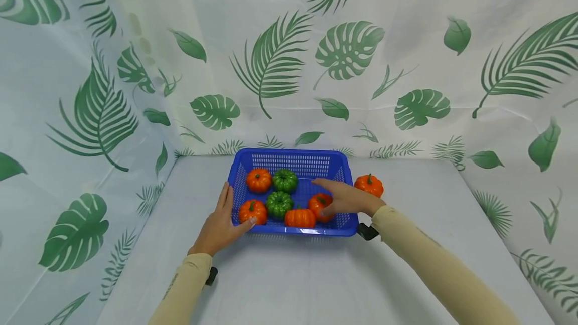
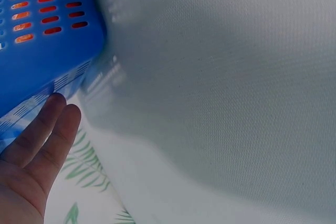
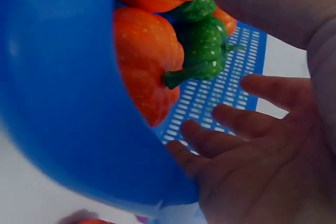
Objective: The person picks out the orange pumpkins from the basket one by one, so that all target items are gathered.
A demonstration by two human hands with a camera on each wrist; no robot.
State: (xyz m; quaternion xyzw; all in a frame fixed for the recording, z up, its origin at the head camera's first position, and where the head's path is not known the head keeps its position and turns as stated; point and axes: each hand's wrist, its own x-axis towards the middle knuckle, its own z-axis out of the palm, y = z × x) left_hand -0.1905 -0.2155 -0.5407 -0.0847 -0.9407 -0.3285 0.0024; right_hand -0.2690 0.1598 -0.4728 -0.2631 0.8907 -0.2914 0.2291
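A blue plastic basket (image 1: 293, 154) with slotted walls holds several orange toy pumpkins (image 1: 259, 180) and two green ones (image 1: 279, 204). My left hand (image 1: 221, 229) is at its near left corner, straight fingers along the outside wall and thumb across the front rim. In the left wrist view two fingertips (image 2: 67, 116) lie against the basket's side. Over the right part of the basket reaches my right hand (image 1: 345, 197), its fingers spread. Its thumb overlaps an orange pumpkin (image 1: 319, 205) near the front right corner. The right wrist view shows that palm with nothing in it, beside an orange pumpkin (image 3: 144, 51).
Another orange pumpkin (image 1: 369, 184) lies on the white table (image 1: 298, 275), just right of the basket. Behind and beside the table hangs a white sheet (image 1: 289, 129) printed with green leaves. Dark wrist devices (image 1: 367, 231) sit under the sleeves.
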